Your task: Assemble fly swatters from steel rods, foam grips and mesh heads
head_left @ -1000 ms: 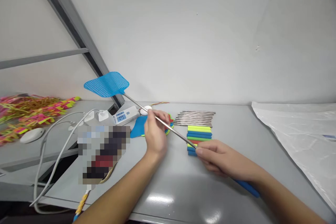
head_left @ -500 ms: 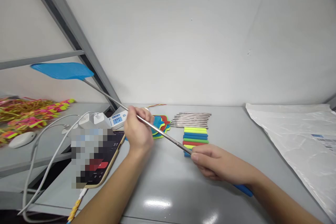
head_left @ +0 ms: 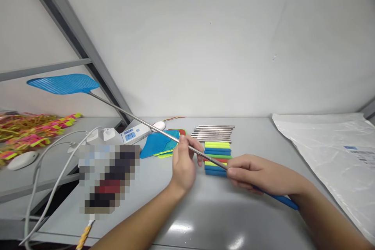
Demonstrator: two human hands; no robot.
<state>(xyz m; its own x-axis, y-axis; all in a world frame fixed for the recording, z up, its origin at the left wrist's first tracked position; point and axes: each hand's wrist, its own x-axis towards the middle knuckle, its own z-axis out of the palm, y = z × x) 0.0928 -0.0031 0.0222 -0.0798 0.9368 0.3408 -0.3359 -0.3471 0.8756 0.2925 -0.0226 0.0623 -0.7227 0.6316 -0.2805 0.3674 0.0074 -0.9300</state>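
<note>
A fly swatter (head_left: 131, 116) with a blue paddle, a long metal rod and a blue handle slants across the view. My right hand (head_left: 258, 175) is wrapped round it where the rod meets the handle. Farther up the rod, my left hand (head_left: 185, 162) holds it between thumb and fingers. The blue paddle (head_left: 66, 84) hangs in the air at upper left. Beneath the rod lie loose blue, red and yellow-green swatter paddles (head_left: 155, 143). A row of metal rods (head_left: 213, 133) lies behind a row of coloured handles (head_left: 217, 151), partly hidden by my right hand.
To the left are a power strip (head_left: 136, 133) with plugs and white cables (head_left: 52, 181), plus a blurred-out phone (head_left: 108, 179). Pink and yellow strings (head_left: 38, 133) lie beyond the shelf post. Clear plastic wrapping (head_left: 328, 156) covers the table's right side.
My left hand has slid down the rod toward my right hand. My right hand and the swatter have shifted slightly to the right, and more of the loose paddles shows.
</note>
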